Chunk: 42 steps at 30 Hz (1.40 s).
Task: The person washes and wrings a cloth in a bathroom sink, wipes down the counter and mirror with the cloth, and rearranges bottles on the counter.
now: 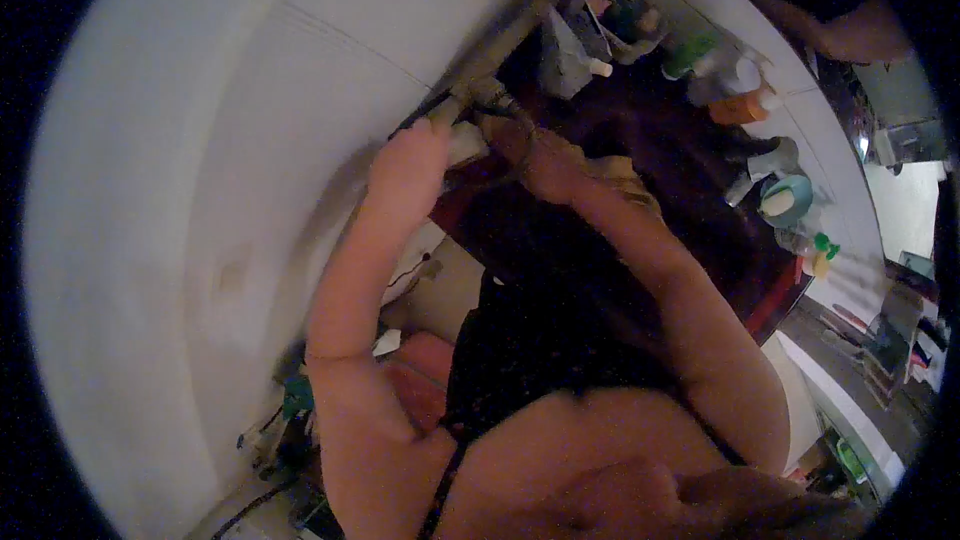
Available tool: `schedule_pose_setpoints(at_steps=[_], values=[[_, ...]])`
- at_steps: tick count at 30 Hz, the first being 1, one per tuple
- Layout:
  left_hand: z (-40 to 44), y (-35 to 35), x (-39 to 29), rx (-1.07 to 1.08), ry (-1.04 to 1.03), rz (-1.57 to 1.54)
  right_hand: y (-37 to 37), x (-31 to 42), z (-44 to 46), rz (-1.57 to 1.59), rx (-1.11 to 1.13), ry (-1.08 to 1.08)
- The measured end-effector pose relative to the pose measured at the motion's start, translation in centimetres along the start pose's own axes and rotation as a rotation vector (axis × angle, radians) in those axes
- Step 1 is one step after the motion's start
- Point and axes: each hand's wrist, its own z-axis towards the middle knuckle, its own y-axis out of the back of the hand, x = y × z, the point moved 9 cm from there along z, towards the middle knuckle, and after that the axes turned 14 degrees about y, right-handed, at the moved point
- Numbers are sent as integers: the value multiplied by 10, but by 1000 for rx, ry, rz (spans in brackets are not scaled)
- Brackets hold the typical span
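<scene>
Pale blocky item (465, 144) is showing between left hand (408, 170) and right hand (550, 166), near white wall (260, 130), by dark tabletop (690, 155); dim, blurring, can't tell whether either hand is gripping.

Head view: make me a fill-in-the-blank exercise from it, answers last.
1. The hand nearest the pale wall is the person's ____ one.
2. In the picture, the orange bottle stands to the ____ of that hand.
3. The blue-green dish appears ____ (higher or lower) in the picture than the bottle.
4. The person's clothing is coloured ____.

Missing words: left; right; lower; black.
</scene>
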Motion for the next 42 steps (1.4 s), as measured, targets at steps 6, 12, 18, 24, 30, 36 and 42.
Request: schedule_pose_setpoints(at_steps=[6, 12, 18, 24, 30, 36, 42], values=[[6, -13, -8, -140, -129, 59, 28, -10, 16, 86, 4, -92], [6, -14, -22, -151, -156, -33, 40, -10, 15, 87, -126, -231], [16, 3, -35, -226, -112, -123, -23, 42, -29, -184, 22, -4], [32, 6, -45, -284, -261, -75, -8, 55, 53, 105, 101, 215], [25, 7, -39, -329, -249, -4, -61, 71, 6, 202, 336, 128], [25, 1, -42, -337, -312, -24, -21, 116, -24, 134, 270, 433], [-110, -55, 34, -484, 8, -712, -25, 90, -6, 158, 492, 116]])
